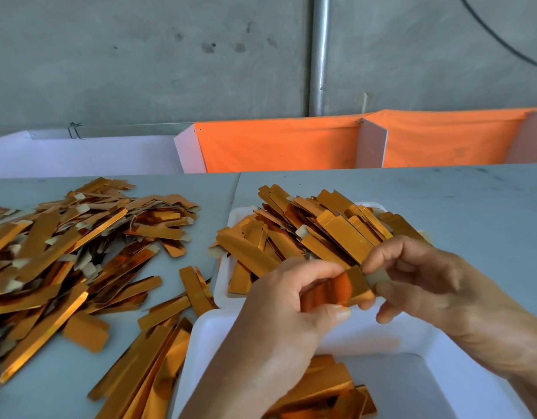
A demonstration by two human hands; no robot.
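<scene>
1 gold strip (356, 284) is pinched at both ends by the left hand (291, 300) and right hand (424, 276) above the near white tray (391, 340), seemingly so it can be folded and dropped in.

The left hand (279, 300) hides part of the gold strip (358, 282) it grips.

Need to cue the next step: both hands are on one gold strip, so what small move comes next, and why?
Probably bend the pale tab over with the right hand, steadying the gold strip with the left hand: the right pinches that tab, the left grips the strip's body, above the near white tray.
</scene>
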